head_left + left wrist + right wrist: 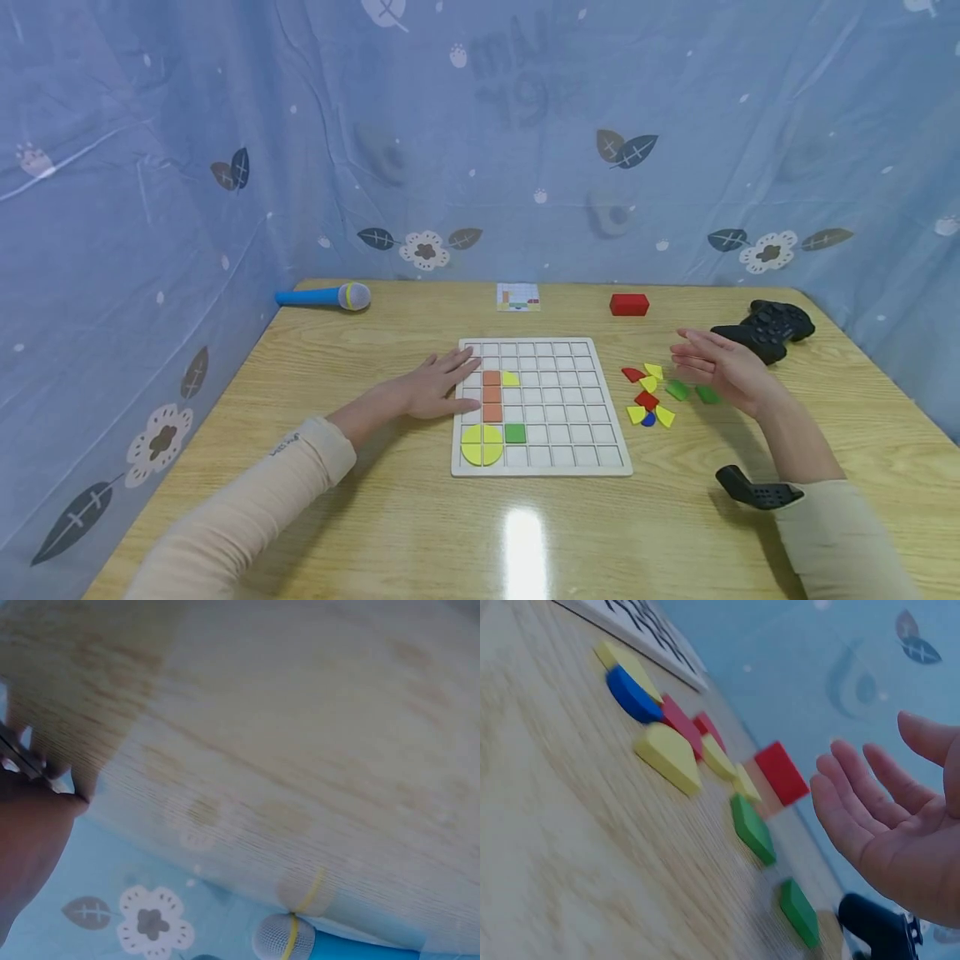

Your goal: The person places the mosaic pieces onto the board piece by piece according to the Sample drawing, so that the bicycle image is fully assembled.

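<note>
A white grid board [555, 408] lies on the table. On its left side sit a column of orange squares [492, 396], a yellow quarter piece [511, 380], a green square [515, 433] and a yellow circle [482, 445] made of quarter pieces. My left hand [435, 387] rests on the board's left edge, fingers spread. Above the table on the right, my right hand [723, 367] hovers with relaxed fingers and nothing in it. Below and left of it lie loose red, yellow and blue pieces [647, 401], with green pieces [754, 829] close under it.
At the back stand a blue toy microphone [322, 297] on the left, a small pattern card [518, 297], a red block [629, 305] and a black game controller [768, 329] on the right. A blue patterned curtain [540, 150] closes off the back and left.
</note>
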A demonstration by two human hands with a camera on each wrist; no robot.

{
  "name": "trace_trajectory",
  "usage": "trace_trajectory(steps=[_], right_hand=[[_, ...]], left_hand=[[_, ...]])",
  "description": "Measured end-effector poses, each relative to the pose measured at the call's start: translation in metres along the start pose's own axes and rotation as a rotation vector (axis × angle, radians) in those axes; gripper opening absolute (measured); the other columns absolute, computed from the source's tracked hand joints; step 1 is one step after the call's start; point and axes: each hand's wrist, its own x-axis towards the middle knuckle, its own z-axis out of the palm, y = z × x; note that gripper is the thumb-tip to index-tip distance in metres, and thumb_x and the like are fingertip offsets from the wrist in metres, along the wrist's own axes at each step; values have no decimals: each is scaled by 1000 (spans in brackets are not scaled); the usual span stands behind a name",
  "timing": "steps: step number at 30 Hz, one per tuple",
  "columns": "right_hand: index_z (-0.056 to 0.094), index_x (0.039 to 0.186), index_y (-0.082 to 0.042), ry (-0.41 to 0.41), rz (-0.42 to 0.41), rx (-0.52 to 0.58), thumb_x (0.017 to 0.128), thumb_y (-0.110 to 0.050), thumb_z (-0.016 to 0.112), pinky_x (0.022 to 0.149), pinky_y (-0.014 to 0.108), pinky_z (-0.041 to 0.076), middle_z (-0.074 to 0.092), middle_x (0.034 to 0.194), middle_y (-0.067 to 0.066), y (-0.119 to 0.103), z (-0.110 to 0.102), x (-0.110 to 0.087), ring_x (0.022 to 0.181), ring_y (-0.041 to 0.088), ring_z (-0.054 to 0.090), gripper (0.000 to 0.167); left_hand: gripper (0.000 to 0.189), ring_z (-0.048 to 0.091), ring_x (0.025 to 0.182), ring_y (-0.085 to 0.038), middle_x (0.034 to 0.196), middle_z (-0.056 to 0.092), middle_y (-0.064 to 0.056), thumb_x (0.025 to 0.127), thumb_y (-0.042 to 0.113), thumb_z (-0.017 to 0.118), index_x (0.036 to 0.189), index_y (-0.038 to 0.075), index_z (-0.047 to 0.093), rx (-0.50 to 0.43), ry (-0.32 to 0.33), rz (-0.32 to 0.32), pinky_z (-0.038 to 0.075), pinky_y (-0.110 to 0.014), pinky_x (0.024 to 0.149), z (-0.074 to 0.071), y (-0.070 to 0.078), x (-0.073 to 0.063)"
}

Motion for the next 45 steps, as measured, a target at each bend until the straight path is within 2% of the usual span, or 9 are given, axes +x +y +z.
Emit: trace_trajectory(steps=[6,11,19,24,27,33,37,41,45], right_hand=[[63,113,-21,32,-104,46,101,-13,48,83,23,51,67,101,0,2,-15,-5,96,11,64,21],[57,117,-19,68,-145,-37,100,-13,49,83,20,50,65,102,-1,7,-26,-8,96,10,63,19],[35,144,-1,112,-82,-583,101,-30,48,82,15,48,54,114,-10,14,-38,-10,97,-6,57,53],[33,145,3,77,-60,-810,99,-32,53,80,11,42,53,126,16,15,-42,-13,96,-13,51,62],[33,145,5,19,-99,-813,98,-25,56,82,10,41,53,127,23,17,-47,-15,100,-11,51,60],[29,145,6,-125,-158,-742,92,-4,63,84,14,45,54,126,9,21,-55,-19,107,-5,52,64],[32,144,6,-197,-190,-775,88,1,65,86,12,43,49,129,22,19,-54,-19,109,-7,49,65],[35,139,10,-213,-226,-822,85,7,65,85,12,44,46,127,36,20,-51,-16,108,-8,49,62],[39,135,13,-180,-269,-890,84,10,64,82,14,46,51,121,34,23,-50,-12,105,-7,51,56]], left_hand=[[79,-5,144,-22,159,-5,-2,95,63,34,155,20,4,9,-1,-9,1,-45,114,2,-1,1],[79,-5,143,-22,159,-5,-2,95,63,33,155,21,4,5,-3,-7,0,-46,113,2,-2,1],[79,-3,144,-24,159,-3,-4,96,62,34,155,18,6,8,6,6,2,-48,113,1,0,1],[80,-5,143,-21,159,-5,-2,95,64,32,155,21,3,16,5,-3,1,-46,114,2,-1,2],[80,-5,144,-21,159,-5,-2,95,65,32,155,20,4,12,11,2,1,-46,114,3,-2,3],[81,-4,144,-23,159,-4,-4,94,66,32,155,19,5,16,19,9,2,-48,113,3,-3,4],[80,-5,143,-21,159,-5,-1,94,65,32,155,21,4,20,11,-5,1,-46,114,2,-2,4],[80,-6,143,-20,159,-6,-1,95,65,32,155,22,3,19,4,-15,0,-45,114,3,-2,4],[80,-5,143,-21,159,-6,-2,95,64,33,155,20,3,18,1,-13,0,-46,114,4,-2,3]])
